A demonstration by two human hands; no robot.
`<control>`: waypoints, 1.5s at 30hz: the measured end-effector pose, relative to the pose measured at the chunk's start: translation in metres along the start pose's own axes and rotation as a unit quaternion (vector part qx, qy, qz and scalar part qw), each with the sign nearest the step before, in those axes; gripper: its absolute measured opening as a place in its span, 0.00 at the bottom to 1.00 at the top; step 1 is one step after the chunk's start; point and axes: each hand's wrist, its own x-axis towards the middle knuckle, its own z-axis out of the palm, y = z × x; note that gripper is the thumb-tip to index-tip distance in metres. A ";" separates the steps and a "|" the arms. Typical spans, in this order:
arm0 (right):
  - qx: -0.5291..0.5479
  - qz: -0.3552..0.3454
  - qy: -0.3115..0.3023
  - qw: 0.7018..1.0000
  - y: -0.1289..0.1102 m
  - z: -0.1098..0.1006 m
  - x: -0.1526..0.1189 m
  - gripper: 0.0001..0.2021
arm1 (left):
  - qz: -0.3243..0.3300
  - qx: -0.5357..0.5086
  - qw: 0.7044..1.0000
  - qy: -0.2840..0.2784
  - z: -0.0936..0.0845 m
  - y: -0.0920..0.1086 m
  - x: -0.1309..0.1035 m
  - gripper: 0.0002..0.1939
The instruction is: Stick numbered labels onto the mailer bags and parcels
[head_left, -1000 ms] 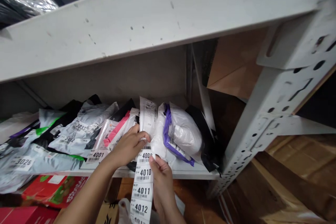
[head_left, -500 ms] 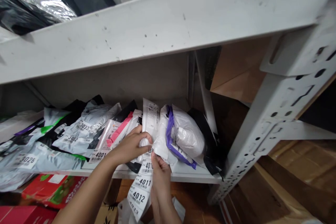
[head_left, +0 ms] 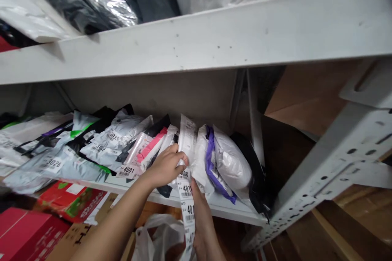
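Note:
A white plastic mailer with a printed label stands among the parcels on the shelf. My left hand is closed on its lower front edge, thumb and fingers pinched just above a label ending in 08. From there a strip of white number labels hangs down past the shelf edge, with 401 legible on it. My right hand is closed at the strip's right edge, its fingers partly hidden behind the labels. To its right lie a white and purple parcel and a puffy white parcel.
Grey parcels with number labels fill the shelf's left side. A black parcel lies near the perforated upright. Above runs a white beam. Below are red boxes and a white plastic bag.
The view has swung left, so the shelf's contents sit further right. The label strip now hangs straighter and narrower, turned edgewise, and my right hand has dropped slightly lower along it.

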 end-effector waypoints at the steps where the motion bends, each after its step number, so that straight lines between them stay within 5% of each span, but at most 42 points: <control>1: -0.044 0.023 -0.029 0.998 0.001 -0.003 -0.001 0.22 | -0.001 0.001 1.000 0.005 0.001 0.000 0.000 0.08; 3: -0.155 0.067 -0.137 0.976 -0.001 -0.012 -0.008 0.20 | -0.008 0.004 1.000 0.015 0.004 0.000 -0.001 0.07; 6: -0.273 0.048 -0.216 0.936 -0.017 -0.033 -0.023 0.14 | -0.029 0.005 0.999 0.022 0.009 -0.003 -0.002 0.24; 8: -0.261 0.019 -0.202 0.944 -0.031 -0.048 -0.031 0.16 | -0.025 -0.022 0.998 0.052 0.008 -0.002 -0.002 0.29; 11: -0.165 -0.025 -0.241 0.956 -0.048 -0.063 -0.031 0.17 | 0.009 -0.066 0.984 0.168 -0.001 0.012 -0.002 0.19; 13: -0.119 -0.039 -0.261 0.957 -0.050 -0.064 -0.026 0.16 | 0.023 -0.059 0.981 0.183 -0.009 0.030 -0.001 0.16; 17: -0.058 -0.043 -0.208 0.975 -0.037 -0.050 -0.016 0.19 | -0.013 0.023 0.999 0.039 -0.015 0.057 0.000 0.22; 19: -0.014 -0.047 -0.153 0.987 -0.031 -0.040 -0.014 0.20 | -0.022 0.035 0.999 0.017 -0.011 0.056 0.001 0.21; 26: 0.050 -0.071 -0.052 0.995 -0.029 -0.022 -0.017 0.22 | 0.031 0.053 0.995 0.073 0.011 0.023 -0.005 0.18; 32: 0.161 -0.120 0.032 0.979 -0.017 -0.017 -0.019 0.24 | -0.006 0.017 0.999 0.047 0.002 0.031 -0.001 0.15; 35: 0.203 -0.125 0.046 0.970 -0.018 -0.020 -0.018 0.20 | -0.019 0.017 0.998 0.062 0.001 0.038 0.006 0.12; 39: 0.232 -0.135 0.008 0.963 -0.025 -0.025 -0.018 0.20 | 0.043 0.074 0.981 0.171 0.007 0.042 0.015 0.04; 42: 0.262 -0.123 -0.043 0.956 -0.027 -0.023 -0.021 0.27 | 0.064 0.108 0.972 0.198 0.010 0.043 0.023 0.07; 45: 0.269 -0.121 -0.022 0.955 -0.023 -0.016 -0.021 0.29 | 0.124 0.135 0.960 0.213 0.010 0.042 0.032 0.13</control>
